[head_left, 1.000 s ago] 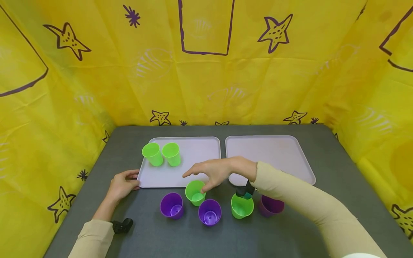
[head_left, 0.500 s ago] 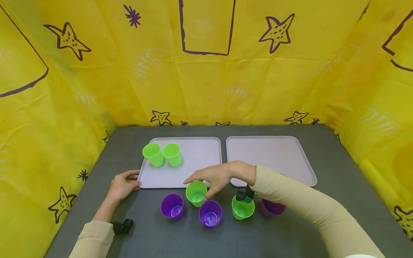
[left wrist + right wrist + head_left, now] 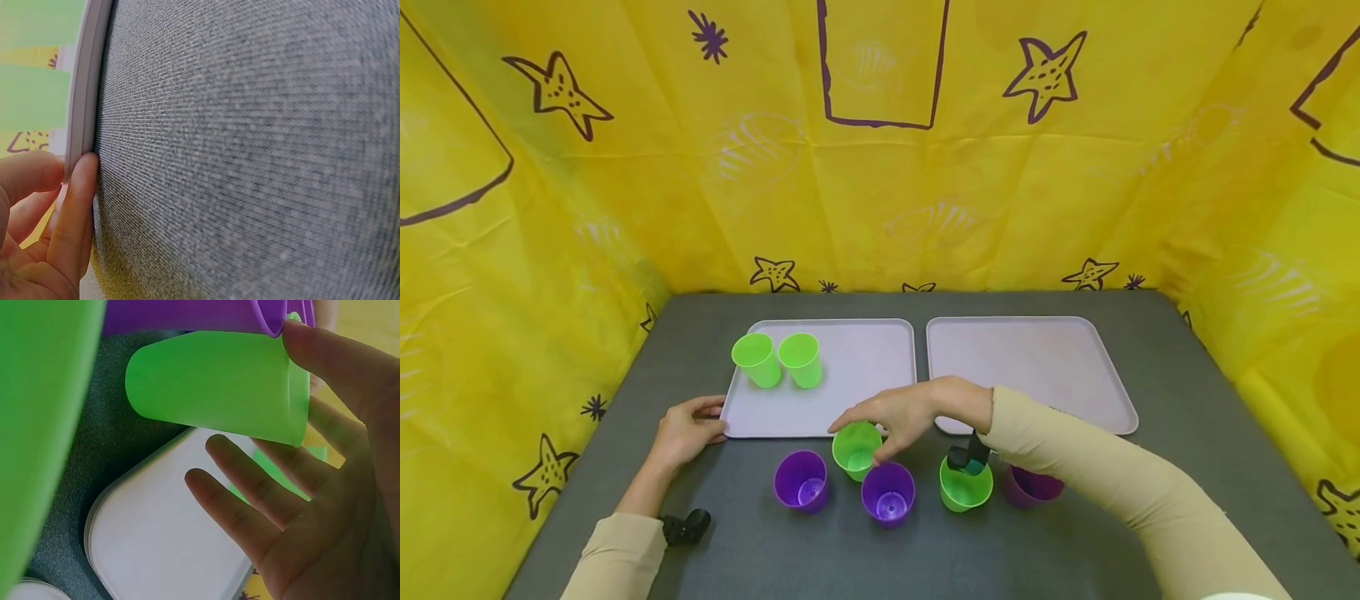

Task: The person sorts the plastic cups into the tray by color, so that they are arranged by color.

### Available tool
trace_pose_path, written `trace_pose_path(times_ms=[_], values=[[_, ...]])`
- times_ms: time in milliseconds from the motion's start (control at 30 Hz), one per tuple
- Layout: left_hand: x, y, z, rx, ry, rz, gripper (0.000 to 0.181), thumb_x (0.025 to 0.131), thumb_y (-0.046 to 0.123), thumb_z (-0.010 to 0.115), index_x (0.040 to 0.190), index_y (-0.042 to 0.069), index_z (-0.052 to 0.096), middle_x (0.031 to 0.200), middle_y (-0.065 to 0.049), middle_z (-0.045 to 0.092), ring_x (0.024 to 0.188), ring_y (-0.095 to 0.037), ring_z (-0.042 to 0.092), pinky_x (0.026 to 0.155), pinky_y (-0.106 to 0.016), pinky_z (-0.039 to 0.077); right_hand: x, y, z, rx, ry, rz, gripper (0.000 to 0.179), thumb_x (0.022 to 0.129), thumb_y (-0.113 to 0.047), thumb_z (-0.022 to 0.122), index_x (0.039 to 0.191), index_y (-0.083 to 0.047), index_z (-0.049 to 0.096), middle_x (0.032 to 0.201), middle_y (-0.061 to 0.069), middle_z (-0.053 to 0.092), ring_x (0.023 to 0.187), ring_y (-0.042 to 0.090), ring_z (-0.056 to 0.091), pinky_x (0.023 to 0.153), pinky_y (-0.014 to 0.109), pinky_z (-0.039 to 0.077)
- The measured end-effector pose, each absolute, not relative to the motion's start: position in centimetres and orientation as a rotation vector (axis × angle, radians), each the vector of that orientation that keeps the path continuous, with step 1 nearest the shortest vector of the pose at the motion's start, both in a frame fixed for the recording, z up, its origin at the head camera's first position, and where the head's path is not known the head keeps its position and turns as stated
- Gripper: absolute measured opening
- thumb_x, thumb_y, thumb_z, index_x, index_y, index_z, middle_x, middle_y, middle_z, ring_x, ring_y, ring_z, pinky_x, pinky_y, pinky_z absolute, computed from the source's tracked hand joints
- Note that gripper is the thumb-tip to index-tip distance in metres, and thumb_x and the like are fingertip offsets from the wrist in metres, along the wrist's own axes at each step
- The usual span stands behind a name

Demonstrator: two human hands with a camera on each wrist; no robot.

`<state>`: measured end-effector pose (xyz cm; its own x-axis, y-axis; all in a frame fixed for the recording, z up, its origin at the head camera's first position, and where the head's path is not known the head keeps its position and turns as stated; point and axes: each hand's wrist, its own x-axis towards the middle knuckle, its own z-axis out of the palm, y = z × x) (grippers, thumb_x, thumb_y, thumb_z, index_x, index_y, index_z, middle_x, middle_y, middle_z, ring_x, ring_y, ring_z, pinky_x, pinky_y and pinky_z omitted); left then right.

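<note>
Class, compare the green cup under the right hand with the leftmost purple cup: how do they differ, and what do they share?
Colour: the green cup is bright green; the purple cup is deep purple.
Hands: the right hand spreads over the green cup; the purple cup stands apart from both hands.
Place: the green cup is closer to the left tray than the purple cup.
Shared: both stand mouth up on the dark table.
</note>
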<state>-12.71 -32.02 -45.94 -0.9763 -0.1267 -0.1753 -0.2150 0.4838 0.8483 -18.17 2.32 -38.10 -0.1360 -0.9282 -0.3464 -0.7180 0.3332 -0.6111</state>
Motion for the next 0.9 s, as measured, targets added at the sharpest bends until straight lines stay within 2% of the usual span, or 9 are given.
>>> trace_pose_path(times_ms=[333,900], values=[[-12.70,-32.06,-45.96,-0.292,2.626,1.521,0.049,0.079,-0.006,0.061,0.125,-0.010,0.048,0.111,-0.030,0.055,0.078,-0.009,0.064,0.066,-0.026,0.056,-18.29,2.13,-38.07,-1.448,1.918,-0.381,0.067,0.086,-0.022,0.065,0.143,-0.017,0.031,0.142,0.000,0.040,0.112,0.013,0.051,0.083,0.017,0.046],[-12.59,-31.92,-45.75,-0.297,2.642,1.501,0.047,0.078,-0.007,0.061,0.124,-0.011,0.049,0.110,-0.030,0.056,0.079,-0.015,0.064,0.065,-0.026,0.056,-18.28,1.59,-37.92,-1.532,2.060,-0.348,0.066,0.085,-0.028,0.065,0.141,-0.009,0.035,0.137,0.005,0.047,0.086,0.011,0.058,0.075,0.012,0.045]])
